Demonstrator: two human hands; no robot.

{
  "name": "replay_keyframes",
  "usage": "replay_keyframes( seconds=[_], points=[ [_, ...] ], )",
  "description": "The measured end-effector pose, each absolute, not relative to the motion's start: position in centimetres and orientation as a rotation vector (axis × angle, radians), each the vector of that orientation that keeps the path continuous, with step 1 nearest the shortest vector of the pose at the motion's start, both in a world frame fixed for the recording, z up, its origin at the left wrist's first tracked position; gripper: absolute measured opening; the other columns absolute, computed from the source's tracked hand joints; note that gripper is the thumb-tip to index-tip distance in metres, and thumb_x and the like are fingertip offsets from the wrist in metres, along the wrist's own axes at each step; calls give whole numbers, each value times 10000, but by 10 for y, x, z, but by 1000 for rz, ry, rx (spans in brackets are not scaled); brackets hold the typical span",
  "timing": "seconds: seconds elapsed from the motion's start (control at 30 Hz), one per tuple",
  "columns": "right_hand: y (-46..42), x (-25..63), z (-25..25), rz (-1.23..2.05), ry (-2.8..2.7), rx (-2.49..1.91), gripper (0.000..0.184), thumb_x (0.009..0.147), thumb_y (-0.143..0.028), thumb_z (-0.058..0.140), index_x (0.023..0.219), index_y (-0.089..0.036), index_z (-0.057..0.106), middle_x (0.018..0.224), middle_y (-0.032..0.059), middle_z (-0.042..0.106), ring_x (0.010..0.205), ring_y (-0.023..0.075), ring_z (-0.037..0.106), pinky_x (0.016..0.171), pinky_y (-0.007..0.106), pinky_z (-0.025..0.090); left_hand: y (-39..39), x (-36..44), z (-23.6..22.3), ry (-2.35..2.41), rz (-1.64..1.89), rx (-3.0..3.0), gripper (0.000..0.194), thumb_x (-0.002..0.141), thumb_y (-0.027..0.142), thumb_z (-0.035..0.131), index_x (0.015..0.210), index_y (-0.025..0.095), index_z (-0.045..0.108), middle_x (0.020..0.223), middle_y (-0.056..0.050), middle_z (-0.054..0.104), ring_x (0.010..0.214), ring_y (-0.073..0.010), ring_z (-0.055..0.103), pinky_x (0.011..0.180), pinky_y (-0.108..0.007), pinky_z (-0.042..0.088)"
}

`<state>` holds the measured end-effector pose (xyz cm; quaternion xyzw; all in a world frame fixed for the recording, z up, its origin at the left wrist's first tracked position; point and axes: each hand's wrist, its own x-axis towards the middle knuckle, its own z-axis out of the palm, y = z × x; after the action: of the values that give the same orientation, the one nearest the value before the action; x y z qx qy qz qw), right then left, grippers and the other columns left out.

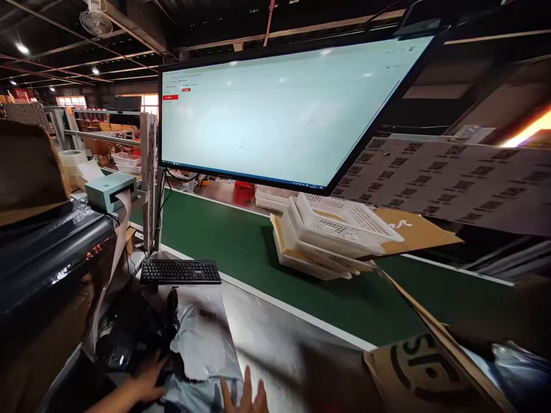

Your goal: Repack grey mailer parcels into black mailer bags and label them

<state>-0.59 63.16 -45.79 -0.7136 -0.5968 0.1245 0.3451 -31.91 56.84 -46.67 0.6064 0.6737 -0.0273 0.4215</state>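
My left hand (148, 380) is low in the view with its fingers apart, slightly blurred. It lies against crumpled black plastic (129, 332), at the left edge of a pale plastic mailing bag (202, 338). Printing shows faintly near the top of this bag, and a ragged dark strip runs along its left side. At the bottom edge, my right hand (244, 396) has its fingers spread beside the bag's lower right corner. Its palm is cut off by the frame. Nothing shows in either hand.
A keyboard (181, 271) lies beyond the bag, under a large monitor (267, 115). Left stands a label printer (111, 192) trailing paper. White plastic baskets (336, 229) are stacked on the green conveyor belt (224, 235). An open cardboard box (426, 373) stands at lower right.
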Motion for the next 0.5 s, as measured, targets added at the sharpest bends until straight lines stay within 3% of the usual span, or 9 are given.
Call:
replay_keyframes(
  seconds=[0.1,0.23,0.4,0.5],
  points=[
    [658,-19,-472,498,-1691,-1913,1069,807,-888,341,1579,-172,528,1640,264,460,1546,522,400,1186,718,428,590,-307,-479,1614,-3,1559,1126,777,432,737,1738,394,151,1827,-19,121,1683,-356,102,1371,-517,121],
    [665,-10,-491,551,-1782,-2022,946,823,-875,326,1583,-347,523,1715,164,409,1595,479,338,1189,816,300,628,-275,-487,1573,-40,1656,1135,751,377,758,1741,311,207,1822,-105,121,1660,-413,172,1361,-528,174],
    [673,14,-495,467,-1649,-2126,968,854,-805,268,1618,-250,480,1720,241,362,1572,510,361,1149,842,298,671,-239,-462,1517,-6,1891,1004,764,429,729,1690,264,376,1727,-149,363,1570,-433,347,1331,-584,198],
    [690,20,-478,502,-1547,-2186,980,823,-821,309,1579,-236,527,1700,266,379,1555,535,372,1140,852,282,681,-228,-443,1544,-13,1943,1048,724,436,766,1681,228,392,1681,-187,437,1577,-449,312,1322,-623,159]
  ],
)
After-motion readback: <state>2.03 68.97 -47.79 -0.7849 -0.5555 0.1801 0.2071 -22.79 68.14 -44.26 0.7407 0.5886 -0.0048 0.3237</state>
